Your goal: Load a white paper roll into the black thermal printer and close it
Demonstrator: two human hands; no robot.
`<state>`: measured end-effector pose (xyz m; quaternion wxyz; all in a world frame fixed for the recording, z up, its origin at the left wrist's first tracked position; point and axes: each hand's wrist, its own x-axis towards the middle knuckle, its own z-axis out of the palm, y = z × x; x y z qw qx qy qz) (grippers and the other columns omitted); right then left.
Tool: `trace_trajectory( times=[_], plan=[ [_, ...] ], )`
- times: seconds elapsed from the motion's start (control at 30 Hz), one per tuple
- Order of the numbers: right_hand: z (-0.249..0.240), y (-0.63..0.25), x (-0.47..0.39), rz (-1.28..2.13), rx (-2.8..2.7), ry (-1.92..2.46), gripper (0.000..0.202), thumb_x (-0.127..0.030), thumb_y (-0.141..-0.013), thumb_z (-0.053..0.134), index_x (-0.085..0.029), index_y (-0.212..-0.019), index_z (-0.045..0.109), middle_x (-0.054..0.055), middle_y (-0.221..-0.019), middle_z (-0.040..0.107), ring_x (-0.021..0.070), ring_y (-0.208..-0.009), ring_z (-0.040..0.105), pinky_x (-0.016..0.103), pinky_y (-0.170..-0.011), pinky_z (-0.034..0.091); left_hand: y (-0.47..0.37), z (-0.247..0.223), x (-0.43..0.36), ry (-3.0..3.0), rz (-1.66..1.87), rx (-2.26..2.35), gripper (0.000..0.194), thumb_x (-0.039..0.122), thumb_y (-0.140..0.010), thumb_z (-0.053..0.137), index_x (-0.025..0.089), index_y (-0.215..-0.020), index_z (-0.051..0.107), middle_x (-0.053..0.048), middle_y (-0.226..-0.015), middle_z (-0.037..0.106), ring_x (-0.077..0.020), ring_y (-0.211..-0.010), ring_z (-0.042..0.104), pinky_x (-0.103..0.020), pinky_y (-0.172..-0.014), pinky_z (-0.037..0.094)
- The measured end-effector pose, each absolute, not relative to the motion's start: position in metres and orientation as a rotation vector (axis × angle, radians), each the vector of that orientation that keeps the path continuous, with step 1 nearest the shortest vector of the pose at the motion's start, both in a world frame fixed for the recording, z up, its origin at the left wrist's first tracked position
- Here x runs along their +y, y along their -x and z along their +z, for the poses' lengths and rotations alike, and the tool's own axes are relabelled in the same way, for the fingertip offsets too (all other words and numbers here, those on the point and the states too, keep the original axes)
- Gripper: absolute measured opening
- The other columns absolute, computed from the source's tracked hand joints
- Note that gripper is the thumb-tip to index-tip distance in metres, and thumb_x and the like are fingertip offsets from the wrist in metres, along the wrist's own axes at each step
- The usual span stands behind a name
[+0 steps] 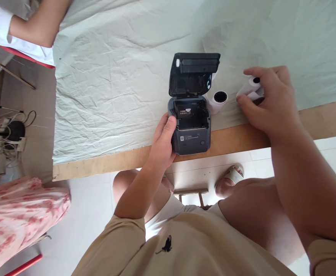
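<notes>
A small dark label printer (192, 140) sits at the table's front edge with its lid (192, 78) raised. Its paper compartment shows bare inside, with a small printed label on the wall. My left hand (165, 140) grips the printer's left side, thumb along the edge. Just right of the printer stands a white paper roll (215, 103), its dark core showing at the end. Farther right, my right hand (274, 99) closes over another white paper roll (244, 88), thumb and index finger at its near and far sides. My palm hides part of that roll.
A wrinkled pale green cloth (113, 84) covers the table, leaving a wooden front edge (99, 163). Another person's arm (38, 28) rests at the far left corner. Cables (8, 140) lie at left, near a pink patterned cloth (24, 218).
</notes>
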<state>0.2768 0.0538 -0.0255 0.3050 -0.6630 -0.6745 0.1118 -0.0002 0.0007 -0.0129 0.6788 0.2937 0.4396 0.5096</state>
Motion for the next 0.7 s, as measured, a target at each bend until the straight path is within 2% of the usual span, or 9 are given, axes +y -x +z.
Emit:
trace_trajectory(
  times=[0.17,0.23,0.3,0.4,0.47,0.5,0.57,0.63,0.7],
  plan=[
    [-0.03,-0.278,0.058,0.276,-1.684,1.836,0.063,-0.014,-0.086,0.086,-0.026,-0.147,0.074,0.014,-0.13,0.07,0.0238,-0.107,0.073,0.05,-0.108,0.059,0.0,-0.012,0.001,-0.65,1.129,1.007,0.06,0.077,-0.092,0.083,0.025,-0.121,0.078,-0.006,-0.125,0.088,-0.0341,-0.135,0.081,-0.043,-0.107,0.071],
    [-0.029,-0.279,0.057,0.245,-1.652,1.715,0.072,-0.016,-0.087,0.084,-0.026,-0.156,0.065,0.014,-0.128,0.072,0.0238,-0.102,0.073,0.046,-0.095,0.06,0.0,-0.011,0.001,-0.65,1.13,1.014,0.06,0.076,-0.09,0.085,0.024,-0.118,0.077,-0.007,-0.124,0.088,-0.0345,-0.134,0.082,-0.044,-0.106,0.071],
    [-0.022,-0.276,0.053,0.174,-1.627,1.457,0.075,-0.025,-0.09,0.082,-0.027,-0.16,0.055,0.013,-0.13,0.072,0.0245,-0.102,0.073,0.042,-0.082,0.057,0.0,-0.01,0.002,-0.661,1.134,1.008,0.059,0.074,-0.088,0.088,0.024,-0.117,0.076,-0.007,-0.123,0.088,-0.0349,-0.134,0.082,-0.044,-0.106,0.071],
    [-0.002,-0.255,0.041,0.048,-1.615,1.039,0.051,-0.04,-0.096,0.079,-0.029,-0.143,0.062,0.011,-0.129,0.073,0.0241,-0.099,0.075,0.042,-0.076,0.055,0.001,-0.008,0.002,-0.696,1.127,0.997,0.061,0.07,-0.083,0.094,0.024,-0.118,0.075,-0.006,-0.116,0.088,-0.0354,-0.135,0.081,-0.045,-0.107,0.071],
    [0.012,-0.231,0.03,0.059,-1.693,0.965,0.037,-0.033,-0.094,0.081,-0.029,-0.129,0.067,0.009,-0.12,0.078,0.0244,-0.097,0.078,0.04,-0.075,0.058,0.002,-0.008,0.002,-0.723,1.12,0.994,0.061,0.067,-0.083,0.096,0.025,-0.121,0.074,-0.006,-0.113,0.088,-0.0351,-0.137,0.081,-0.045,-0.108,0.071],
    [0.017,-0.219,0.025,0.116,-1.763,0.982,0.035,-0.024,-0.092,0.081,-0.029,-0.125,0.068,0.008,-0.12,0.082,0.0249,-0.099,0.081,0.039,-0.076,0.061,0.002,-0.008,0.002,-0.736,1.12,0.99,0.062,0.067,-0.084,0.096,0.025,-0.123,0.074,-0.005,-0.111,0.088,-0.035,-0.136,0.081,-0.044,-0.108,0.071],
    [0.02,-0.2,0.019,0.08,-1.895,1.055,0.031,-0.009,-0.09,0.073,-0.028,-0.114,0.068,0.003,-0.11,0.087,0.0213,-0.09,0.083,0.038,-0.083,0.064,0.003,-0.008,0.001,-0.758,1.11,0.975,0.062,0.067,-0.085,0.095,0.025,-0.125,0.073,-0.006,-0.112,0.089,-0.0348,-0.134,0.082,-0.044,-0.105,0.071],
    [0.017,-0.19,0.019,0.028,-1.977,1.077,0.029,-0.003,-0.089,0.066,-0.027,-0.105,0.068,0.0,-0.104,0.089,0.02,-0.085,0.083,0.038,-0.087,0.063,0.003,-0.008,0.001,-0.773,1.097,0.957,0.063,0.067,-0.085,0.094,0.026,-0.128,0.072,-0.006,-0.114,0.089,-0.0347,-0.131,0.083,-0.043,-0.1,0.072],
    [0.011,-0.188,0.022,0.01,-2.012,1.035,0.026,-0.002,-0.089,0.063,-0.026,-0.097,0.068,-0.002,-0.106,0.09,0.0222,-0.094,0.086,0.038,-0.088,0.061,0.002,-0.007,0.001,-0.779,1.082,0.953,0.063,0.068,-0.086,0.093,0.025,-0.127,0.072,-0.007,-0.116,0.088,-0.0345,-0.127,0.084,-0.043,-0.095,0.072]
  ],
)
